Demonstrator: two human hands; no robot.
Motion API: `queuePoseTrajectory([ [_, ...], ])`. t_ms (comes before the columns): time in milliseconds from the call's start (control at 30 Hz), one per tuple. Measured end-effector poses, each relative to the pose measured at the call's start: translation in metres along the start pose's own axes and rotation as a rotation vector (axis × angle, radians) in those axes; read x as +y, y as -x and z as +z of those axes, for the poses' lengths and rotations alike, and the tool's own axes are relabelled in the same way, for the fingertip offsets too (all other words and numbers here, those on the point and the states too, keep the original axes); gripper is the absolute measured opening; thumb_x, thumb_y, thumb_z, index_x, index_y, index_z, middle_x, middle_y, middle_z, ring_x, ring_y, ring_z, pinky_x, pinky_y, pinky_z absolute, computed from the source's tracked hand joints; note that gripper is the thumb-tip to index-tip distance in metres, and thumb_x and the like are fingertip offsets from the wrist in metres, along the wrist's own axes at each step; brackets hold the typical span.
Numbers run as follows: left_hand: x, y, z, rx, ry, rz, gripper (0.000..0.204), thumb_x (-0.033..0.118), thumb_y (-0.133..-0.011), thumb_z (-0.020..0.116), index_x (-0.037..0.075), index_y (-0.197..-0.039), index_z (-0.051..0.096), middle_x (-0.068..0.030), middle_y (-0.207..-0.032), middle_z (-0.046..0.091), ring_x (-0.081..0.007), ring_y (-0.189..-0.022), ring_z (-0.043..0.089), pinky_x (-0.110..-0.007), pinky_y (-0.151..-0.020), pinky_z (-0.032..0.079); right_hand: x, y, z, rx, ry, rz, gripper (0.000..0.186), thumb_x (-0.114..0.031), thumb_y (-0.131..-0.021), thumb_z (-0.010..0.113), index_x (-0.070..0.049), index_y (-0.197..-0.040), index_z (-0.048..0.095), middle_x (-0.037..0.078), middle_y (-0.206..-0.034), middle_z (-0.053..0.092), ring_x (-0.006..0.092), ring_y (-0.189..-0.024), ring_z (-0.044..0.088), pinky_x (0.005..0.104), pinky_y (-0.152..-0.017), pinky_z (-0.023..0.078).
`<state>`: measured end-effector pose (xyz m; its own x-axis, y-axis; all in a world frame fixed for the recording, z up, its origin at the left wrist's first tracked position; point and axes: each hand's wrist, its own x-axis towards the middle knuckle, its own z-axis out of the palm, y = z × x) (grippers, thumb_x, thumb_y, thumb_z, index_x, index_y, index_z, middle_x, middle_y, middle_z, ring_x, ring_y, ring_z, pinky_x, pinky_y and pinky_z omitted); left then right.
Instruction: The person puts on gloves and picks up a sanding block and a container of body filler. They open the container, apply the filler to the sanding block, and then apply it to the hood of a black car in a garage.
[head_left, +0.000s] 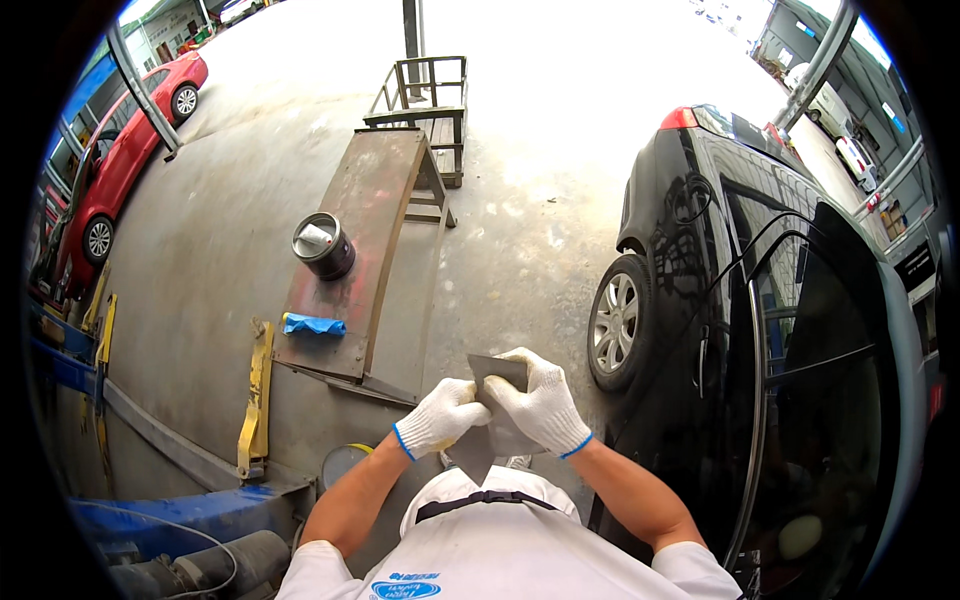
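In front of my waist, both hands, in white knit gloves with blue cuffs, grip a dark grey sheet point(472, 458) that looks like sandpaper. My left hand point(440, 420) pinches its left side between thumb and fingers. My right hand point(545, 405) has its thumb across the front, its fingers partly hidden behind. The sheet appears folded or overlapped, with corners showing above and below the gloves.
A metal bench point(380, 190) ahead left carries a dark can point(333, 262) with something white on top and a blue roll point(314, 324). A black car point(680, 260) stands close at right. Yellow lift arm point(256, 405) and blue lift beam point(190, 515) lie left.
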<state>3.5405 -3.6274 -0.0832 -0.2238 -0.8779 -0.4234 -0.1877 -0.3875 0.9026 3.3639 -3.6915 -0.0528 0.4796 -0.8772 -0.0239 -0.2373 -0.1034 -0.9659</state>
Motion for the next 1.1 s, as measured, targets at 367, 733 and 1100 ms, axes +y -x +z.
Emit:
queuePoseTrajectory([
  [367,-0.002,0.01,0.011,0.083,0.309,0.087,0.039,0.0,-0.078,0.062,-0.009,-0.116,0.063,-0.0054,-0.102,0.067,-0.0108,-0.094,0.057,-0.027,-0.086,0.048,-0.008,-0.019,-0.01,-0.061,0.158,0.008,0.028,-0.017,-0.086,0.066,0.003,-0.105,0.067,0.022,-0.089,0.073,0.0267,-0.083,0.074,0.0366,-0.075,0.057],
  [733,-0.024,0.003,0.011,0.412,0.591,0.212,0.028,0.01,-0.093,0.064,-0.006,-0.115,0.065,-0.0053,-0.103,0.07,-0.0082,-0.091,0.059,-0.025,-0.084,0.049,0.042,-0.048,-0.031,0.523,-0.142,0.107,0.028,-0.018,-0.094,0.068,0.003,-0.111,0.065,0.008,-0.092,0.071,0.0102,-0.083,0.063,0.0267,-0.072,0.051],
  [1100,-0.028,-0.027,0.005,0.745,0.254,0.198,0.027,0.024,-0.091,0.067,-0.003,-0.098,0.066,-0.0079,-0.08,0.068,-0.0161,-0.074,0.062,-0.033,-0.07,0.05,0.073,0.028,0.035,0.139,0.071,-0.109,0.023,-0.015,-0.101,0.059,0.003,-0.113,0.068,0.01,-0.089,0.069,0.0175,-0.079,0.066,0.0299,-0.073,0.053],
])
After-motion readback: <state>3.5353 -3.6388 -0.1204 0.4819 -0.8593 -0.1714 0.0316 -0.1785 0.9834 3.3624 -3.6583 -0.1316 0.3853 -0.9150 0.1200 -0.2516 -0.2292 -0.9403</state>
